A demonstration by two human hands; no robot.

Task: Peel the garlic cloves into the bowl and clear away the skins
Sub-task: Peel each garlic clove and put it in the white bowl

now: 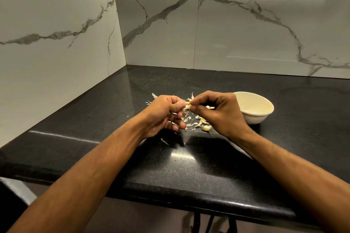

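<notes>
Garlic clove [187, 107]: small, pale, held in the air above the counter between both hands, part of it hidden by the fingertips; whether skin remains on it cannot be told. Left hand [164, 114]: fingers curled, thumb and forefinger pinching the clove's left end, the lower fingers folded under the palm. Right hand [216, 111]: fingers curled, thumb and forefinger tips pinching the clove's right end, back of the hand turned upward. Both bare forearms reach in from the counter's near edge. Garlic skins [191, 122]: thin, whitish scraps scattered on the counter directly beneath and behind the hands, a few stray flakes lying apart toward the left and toward the near edge. Second clove [206, 128]: lying loose on the counter just below the right hand, at the near side of the skin pile. Bowl [265, 108]: cream-coloured, round, standing upright on the counter just to the right of the right hand; its contents cannot be made out. Counter [198, 166]: black, speckled, glossy stone with a rounded near edge, set into a corner. Walls [236, 30]: white marble-patterned panels with grey veins, meeting at the counter's far left corner.
</notes>
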